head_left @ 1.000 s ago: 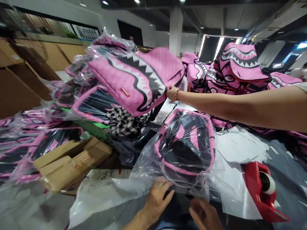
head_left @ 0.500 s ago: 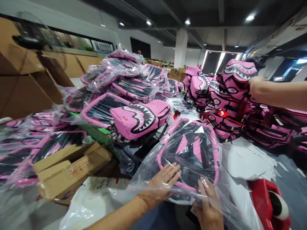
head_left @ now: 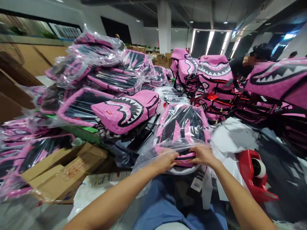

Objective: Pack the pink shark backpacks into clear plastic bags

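Note:
Right in front of me lies a pink and black backpack (head_left: 180, 131) inside a clear plastic bag (head_left: 146, 156), its back panel facing up. My left hand (head_left: 168, 158) is closed on the bag's near edge, at the left of the opening. At the right side of that opening, my right hand (head_left: 202, 155) grips the plastic with curled fingers. The backpack's near end shows between both hands. A tag with a barcode (head_left: 197, 182) hangs below the right hand. To the left rests an unbagged pink backpack (head_left: 127, 111) with a shark-mouth print.
Bagged backpacks (head_left: 115, 80) are heaped at the left and back. Unbagged ones (head_left: 216, 68) are stacked at the right, near another person (head_left: 254, 59). A red tape dispenser (head_left: 247, 172) and white paper sheets (head_left: 230, 135) lie to my right, an open cardboard box (head_left: 69, 172) to my left.
My hands have gone from lying flat on the bagged backpack to gripping the bag's near edge. The view has shifted right. At the right, a pink backpack now stands near the other person.

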Available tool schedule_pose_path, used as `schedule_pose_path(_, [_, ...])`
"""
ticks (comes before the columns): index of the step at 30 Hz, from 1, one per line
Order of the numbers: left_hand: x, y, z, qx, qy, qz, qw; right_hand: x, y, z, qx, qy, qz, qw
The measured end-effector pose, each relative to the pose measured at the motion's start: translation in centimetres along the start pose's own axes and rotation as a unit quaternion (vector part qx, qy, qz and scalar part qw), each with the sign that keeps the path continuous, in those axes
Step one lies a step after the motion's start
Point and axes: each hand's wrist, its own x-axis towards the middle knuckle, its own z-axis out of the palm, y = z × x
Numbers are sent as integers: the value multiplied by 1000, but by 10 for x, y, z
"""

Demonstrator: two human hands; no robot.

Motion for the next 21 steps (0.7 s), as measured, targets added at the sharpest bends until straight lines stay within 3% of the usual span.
schedule_pose_path(2, [-5, 0, 6, -15, 11, 9, 1000, -24, -3, 7, 38, 80, -6, 996])
schedule_pose_path(5, [-26, 10, 7, -24, 82, 31, 996, -79, -15, 32, 76, 282, -22, 956])
schedule_pose_path(8, [-57, 45, 17, -27, 198, 93, 975, -125, -28, 71, 58, 421, 73, 902])
schedule_pose_path(10, [-75, 77, 40, -80, 243, 166, 952, -138, -36, 100, 17, 427, 168, 889])
schedule_pose_path(11, [-81, 92, 56, -122, 237, 168, 949, -139, -39, 112, -3, 413, 207, 887])
schedule_pose_path(12, [-84, 104, 75, -157, 221, 136, 953, -137, -41, 123, -18, 400, 233, 886])
schedule_pose_path(14, [-82, 120, 117, -196, 187, 12, 963, -132, -42, 136, -25, 390, 255, 884])
schedule_pose_path(17, [-65, 124, 166, -251, 169, -138, 943, -131, -38, 133, -15, 382, 257, 888])
schedule_pose_path(19, [-50, 122, 181, -314, 163, -184, 917, -140, -37, 123, -29, 363, 249, 898])
schedule_pose_path(21, [-37, 122, 179, -390, 150, -219, 882, -153, -37, 114, -49, 341, 246, 906])
